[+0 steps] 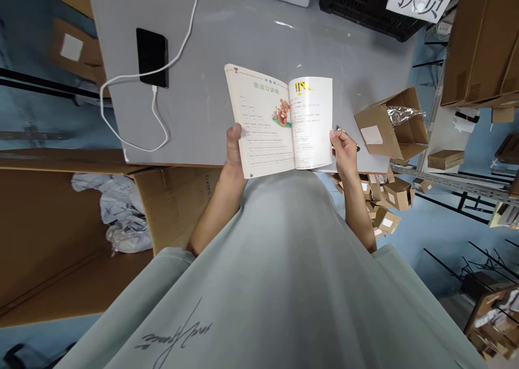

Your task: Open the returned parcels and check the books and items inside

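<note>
An open booklet [279,121] with printed text and a small bear picture is held up over the near edge of a grey table [227,45]. My left hand [234,145] grips its left page edge, thumb on the page. My right hand [344,152] pinches the right page edge, fingers closed round it. Both forearms come up from my light grey shirt below.
A black phone [152,56] lies on the table, plugged into a white cable [162,77]. An open cardboard box [391,125] sits at the table's right corner, with small boxes [385,201] on the floor. A large carton [60,234] with cloth stands left. A black crate [365,4] is at the back.
</note>
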`<move>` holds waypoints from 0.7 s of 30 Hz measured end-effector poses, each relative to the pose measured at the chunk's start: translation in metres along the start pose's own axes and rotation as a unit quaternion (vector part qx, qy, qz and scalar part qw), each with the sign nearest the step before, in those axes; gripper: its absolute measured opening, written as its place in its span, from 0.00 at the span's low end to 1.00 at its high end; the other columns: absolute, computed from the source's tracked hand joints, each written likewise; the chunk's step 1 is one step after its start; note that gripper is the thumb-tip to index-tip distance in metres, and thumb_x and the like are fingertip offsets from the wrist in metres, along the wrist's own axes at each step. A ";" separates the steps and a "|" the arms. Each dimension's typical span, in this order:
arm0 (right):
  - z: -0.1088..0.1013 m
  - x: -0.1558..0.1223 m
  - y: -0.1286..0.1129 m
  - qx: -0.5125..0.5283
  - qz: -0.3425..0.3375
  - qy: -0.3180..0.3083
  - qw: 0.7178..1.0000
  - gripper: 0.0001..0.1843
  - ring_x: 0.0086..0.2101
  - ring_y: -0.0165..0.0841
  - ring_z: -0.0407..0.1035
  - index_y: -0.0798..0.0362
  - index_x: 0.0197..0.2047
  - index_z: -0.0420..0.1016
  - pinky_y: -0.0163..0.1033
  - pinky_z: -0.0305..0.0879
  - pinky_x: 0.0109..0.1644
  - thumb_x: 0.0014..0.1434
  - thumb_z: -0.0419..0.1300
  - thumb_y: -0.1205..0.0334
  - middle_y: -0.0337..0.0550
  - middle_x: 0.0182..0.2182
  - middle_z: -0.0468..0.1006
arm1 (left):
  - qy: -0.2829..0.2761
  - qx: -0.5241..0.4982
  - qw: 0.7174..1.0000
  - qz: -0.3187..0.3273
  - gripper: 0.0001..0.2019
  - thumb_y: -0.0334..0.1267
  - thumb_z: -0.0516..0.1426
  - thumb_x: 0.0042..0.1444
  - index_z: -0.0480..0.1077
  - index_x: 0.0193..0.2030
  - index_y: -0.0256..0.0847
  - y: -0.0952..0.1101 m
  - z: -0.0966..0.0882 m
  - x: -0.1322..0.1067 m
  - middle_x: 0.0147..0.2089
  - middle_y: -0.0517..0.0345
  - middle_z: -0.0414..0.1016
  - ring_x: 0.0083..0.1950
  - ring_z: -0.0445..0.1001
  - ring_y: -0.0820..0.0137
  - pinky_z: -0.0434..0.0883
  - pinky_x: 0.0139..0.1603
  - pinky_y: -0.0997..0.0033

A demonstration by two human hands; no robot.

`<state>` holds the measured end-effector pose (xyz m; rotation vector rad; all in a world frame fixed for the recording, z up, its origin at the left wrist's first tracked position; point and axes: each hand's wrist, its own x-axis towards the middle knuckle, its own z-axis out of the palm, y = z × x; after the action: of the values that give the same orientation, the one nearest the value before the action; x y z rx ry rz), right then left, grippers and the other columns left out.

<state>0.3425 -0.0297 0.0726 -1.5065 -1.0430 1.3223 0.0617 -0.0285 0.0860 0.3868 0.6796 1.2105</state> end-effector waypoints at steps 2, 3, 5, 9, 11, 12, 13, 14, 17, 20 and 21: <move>-0.002 0.003 0.004 0.007 0.001 0.002 1.000 0.35 0.44 0.37 0.79 0.46 0.43 0.82 0.41 0.79 0.48 0.61 0.71 0.20 0.41 0.40 0.84 | 0.002 -0.011 1.000 0.009 0.40 0.56 0.67 0.53 0.71 0.71 0.43 0.002 0.002 0.001 0.81 0.47 0.74 0.88 0.60 0.35 0.67 0.85 0.33; -0.003 0.004 0.006 0.012 0.005 0.002 1.000 0.35 0.44 0.37 0.79 0.46 0.44 0.82 0.41 0.79 0.47 0.61 0.72 0.20 0.41 0.40 0.84 | 0.006 -0.011 1.000 0.017 0.39 0.52 0.66 0.52 0.71 0.71 0.43 0.004 0.004 0.002 0.80 0.48 0.75 0.87 0.61 0.35 0.67 0.84 0.33; -0.004 0.007 0.010 0.023 0.018 -0.001 1.000 0.35 0.44 0.37 0.79 0.45 0.45 0.83 0.41 0.79 0.46 0.60 0.72 0.20 0.41 0.40 0.84 | 0.018 -0.004 0.999 0.040 0.39 0.48 0.64 0.48 0.71 0.70 0.44 0.008 0.008 0.004 0.78 0.49 0.76 0.87 0.61 0.35 0.68 0.84 0.32; -0.002 0.008 0.015 0.030 0.045 -0.013 0.998 0.35 0.43 0.37 0.80 0.45 0.45 0.82 0.41 0.79 0.45 0.60 0.71 0.19 0.42 0.40 0.85 | 0.047 0.013 0.995 0.091 0.39 0.46 0.59 0.44 0.71 0.67 0.45 0.018 0.019 0.008 0.75 0.50 0.78 0.89 0.56 0.34 0.69 0.83 0.31; 0.000 0.007 0.014 0.025 0.055 -0.021 0.998 0.36 0.44 0.38 0.80 0.45 0.45 0.82 0.41 0.79 0.46 0.60 0.70 0.19 0.42 0.41 0.86 | 0.053 0.012 0.993 0.108 0.40 0.46 0.58 0.43 0.70 0.68 0.45 0.022 0.022 0.008 0.75 0.51 0.78 0.89 0.55 0.34 0.70 0.82 0.31; 0.001 0.007 0.014 0.022 0.057 -0.024 0.998 0.36 0.45 0.38 0.80 0.45 0.45 0.82 0.41 0.79 0.46 0.60 0.70 0.19 0.43 0.41 0.86 | 0.053 0.010 0.992 0.112 0.41 0.47 0.58 0.43 0.70 0.69 0.46 0.023 0.024 0.008 0.74 0.51 0.78 0.89 0.56 0.34 0.70 0.82 0.31; 0.002 0.007 0.013 0.019 0.057 -0.028 0.998 0.36 0.46 0.38 0.80 0.45 0.45 0.82 0.41 0.79 0.46 0.61 0.69 0.19 0.43 0.41 0.86 | 0.050 0.009 0.992 0.116 0.42 0.47 0.58 0.42 0.70 0.69 0.46 0.024 0.025 0.008 0.74 0.52 0.78 0.89 0.56 0.34 0.71 0.81 0.31; 0.002 0.007 0.012 0.019 0.057 -0.030 0.998 0.36 0.46 0.38 0.80 0.45 0.45 0.82 0.40 0.79 0.46 0.61 0.69 0.19 0.43 0.41 0.86 | 0.048 0.011 0.992 0.119 0.43 0.47 0.58 0.42 0.70 0.70 0.47 0.025 0.025 0.008 0.75 0.52 0.78 0.88 0.57 0.33 0.72 0.81 0.31; 0.002 0.008 0.010 0.029 0.054 -0.032 0.998 0.35 0.46 0.37 0.80 0.45 0.44 0.82 0.40 0.80 0.46 0.61 0.70 0.20 0.42 0.42 0.86 | 0.044 0.025 0.990 0.133 0.46 0.47 0.59 0.42 0.70 0.73 0.50 0.027 0.026 0.009 0.76 0.55 0.78 0.87 0.60 0.34 0.74 0.79 0.32; 0.002 0.008 0.009 0.050 0.052 -0.030 0.997 0.33 0.46 0.37 0.80 0.45 0.44 0.83 0.40 0.80 0.47 0.60 0.73 0.21 0.42 0.42 0.87 | 0.033 0.033 0.989 0.140 0.47 0.48 0.60 0.41 0.70 0.74 0.52 0.029 0.024 0.010 0.77 0.57 0.78 0.86 0.63 0.36 0.76 0.78 0.34; 0.002 0.008 0.009 0.055 0.052 -0.029 0.997 0.33 0.46 0.37 0.80 0.45 0.44 0.83 0.41 0.80 0.46 0.60 0.74 0.22 0.41 0.42 0.87 | 0.030 0.035 0.989 0.140 0.47 0.48 0.60 0.41 0.70 0.74 0.53 0.029 0.023 0.011 0.77 0.57 0.78 0.86 0.63 0.36 0.76 0.78 0.34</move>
<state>0.3415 -0.0242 0.0614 -1.4636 -0.9230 1.4796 0.0581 -0.0072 0.1183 0.5182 0.7382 1.4716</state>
